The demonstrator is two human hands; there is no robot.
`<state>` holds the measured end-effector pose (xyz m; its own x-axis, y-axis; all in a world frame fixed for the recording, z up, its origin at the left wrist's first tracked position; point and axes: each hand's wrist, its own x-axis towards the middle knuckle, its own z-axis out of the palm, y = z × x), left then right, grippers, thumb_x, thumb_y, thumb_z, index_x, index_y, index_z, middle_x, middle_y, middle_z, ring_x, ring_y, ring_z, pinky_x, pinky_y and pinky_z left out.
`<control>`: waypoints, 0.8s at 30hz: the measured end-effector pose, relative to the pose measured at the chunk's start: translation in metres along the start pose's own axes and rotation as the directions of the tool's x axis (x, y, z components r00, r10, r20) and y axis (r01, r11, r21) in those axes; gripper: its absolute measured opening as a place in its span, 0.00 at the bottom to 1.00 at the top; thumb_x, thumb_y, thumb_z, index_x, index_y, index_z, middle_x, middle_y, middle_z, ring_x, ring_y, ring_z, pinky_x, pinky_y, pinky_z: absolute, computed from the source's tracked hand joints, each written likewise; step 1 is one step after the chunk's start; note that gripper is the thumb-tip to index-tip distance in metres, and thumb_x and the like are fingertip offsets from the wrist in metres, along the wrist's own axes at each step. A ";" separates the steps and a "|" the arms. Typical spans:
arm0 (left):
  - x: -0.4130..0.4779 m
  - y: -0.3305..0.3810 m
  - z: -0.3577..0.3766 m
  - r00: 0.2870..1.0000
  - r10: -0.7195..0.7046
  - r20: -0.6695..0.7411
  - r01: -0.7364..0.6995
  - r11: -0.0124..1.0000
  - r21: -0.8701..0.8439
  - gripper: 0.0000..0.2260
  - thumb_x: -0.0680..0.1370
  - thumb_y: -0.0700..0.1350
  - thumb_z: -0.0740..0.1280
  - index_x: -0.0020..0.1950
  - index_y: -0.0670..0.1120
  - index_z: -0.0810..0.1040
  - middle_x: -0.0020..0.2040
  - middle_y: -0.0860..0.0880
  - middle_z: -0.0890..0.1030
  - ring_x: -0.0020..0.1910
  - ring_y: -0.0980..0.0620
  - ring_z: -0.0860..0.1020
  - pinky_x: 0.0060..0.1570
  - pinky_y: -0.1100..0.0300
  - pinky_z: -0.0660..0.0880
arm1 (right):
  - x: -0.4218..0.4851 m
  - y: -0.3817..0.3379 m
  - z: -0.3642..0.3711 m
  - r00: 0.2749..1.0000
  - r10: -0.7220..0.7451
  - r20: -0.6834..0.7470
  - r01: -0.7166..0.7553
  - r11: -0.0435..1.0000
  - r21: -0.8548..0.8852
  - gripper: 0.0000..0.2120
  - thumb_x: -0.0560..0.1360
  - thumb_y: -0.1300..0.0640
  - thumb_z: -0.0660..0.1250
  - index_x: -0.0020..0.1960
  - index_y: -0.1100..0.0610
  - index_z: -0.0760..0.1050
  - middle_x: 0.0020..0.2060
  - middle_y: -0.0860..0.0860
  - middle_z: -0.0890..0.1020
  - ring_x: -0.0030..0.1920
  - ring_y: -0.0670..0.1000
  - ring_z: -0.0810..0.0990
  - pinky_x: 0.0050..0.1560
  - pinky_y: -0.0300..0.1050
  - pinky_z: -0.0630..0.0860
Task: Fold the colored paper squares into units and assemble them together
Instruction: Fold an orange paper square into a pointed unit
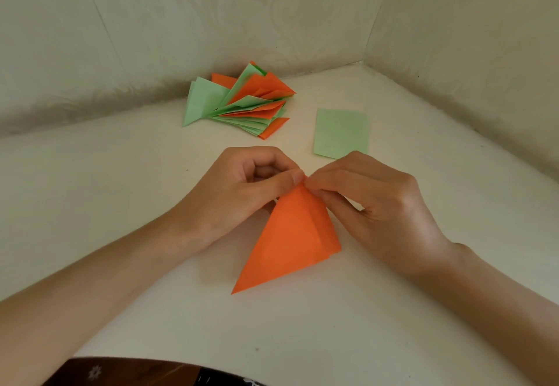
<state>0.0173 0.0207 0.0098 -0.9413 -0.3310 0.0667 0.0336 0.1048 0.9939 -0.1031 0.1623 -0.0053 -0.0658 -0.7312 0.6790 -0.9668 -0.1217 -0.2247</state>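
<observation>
An orange paper (290,234), folded into a long triangle, lies on the white table (151,204) with its narrow tip pointing away from me. My left hand (242,186) pinches that tip from the left, thumb against curled fingers. My right hand (372,201) pinches the same tip from the right, and its fingers hide the paper's upper right edge. A pile of folded green and orange units (242,101) sits farther back, left of centre. A flat green paper (341,133) lies to the right of the pile, just beyond my right hand.
Pale patterned walls (272,16) close the table at the back and on the right, meeting in a corner at the far right. A dark patterned cloth (136,373) shows at the bottom edge, at the table's near side.
</observation>
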 end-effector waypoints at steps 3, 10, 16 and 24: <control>0.001 -0.002 -0.001 0.999 0.037 -0.001 -0.037 0.998 0.045 0.05 0.73 0.42 0.67 0.41 0.42 0.80 0.36 0.48 0.82 0.34 0.55 0.78 0.35 0.67 0.75 | 0.000 -0.005 -0.005 0.993 0.118 0.032 -0.121 0.982 0.142 0.08 0.76 0.60 0.63 0.48 0.63 0.80 0.41 0.52 0.82 0.41 0.51 0.79 0.44 0.42 0.75; 0.001 -0.001 -0.002 0.987 0.158 -0.004 -0.156 0.978 0.138 0.03 0.75 0.39 0.68 0.42 0.43 0.80 0.38 0.50 0.82 0.37 0.60 0.78 0.38 0.70 0.72 | 0.009 -0.010 -0.008 0.788 0.537 0.301 -0.611 0.617 0.496 0.12 0.74 0.51 0.62 0.41 0.58 0.77 0.33 0.47 0.79 0.34 0.41 0.75 0.37 0.33 0.69; 0.000 -0.003 0.001 0.982 0.178 0.067 -0.186 0.972 0.142 0.04 0.74 0.40 0.66 0.42 0.43 0.80 0.37 0.51 0.81 0.36 0.60 0.77 0.38 0.71 0.72 | 0.007 -0.011 -0.004 0.804 0.494 0.332 -0.594 0.625 0.507 0.09 0.74 0.56 0.62 0.39 0.61 0.75 0.33 0.56 0.77 0.35 0.48 0.73 0.37 0.45 0.69; 0.003 -0.004 0.002 0.988 0.153 0.008 -0.153 0.983 0.102 0.02 0.74 0.39 0.69 0.42 0.43 0.80 0.37 0.53 0.81 0.38 0.60 0.77 0.39 0.71 0.72 | 0.008 -0.012 -0.002 0.794 0.564 0.227 -0.580 0.590 0.561 0.04 0.72 0.58 0.66 0.38 0.56 0.76 0.33 0.49 0.79 0.36 0.47 0.75 0.38 0.42 0.72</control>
<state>0.0136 0.0214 0.0054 -0.9278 -0.3036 0.2170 0.1424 0.2493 0.9579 -0.0927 0.1594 0.0046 -0.5412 -0.8017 0.2537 -0.3941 -0.0247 -0.9187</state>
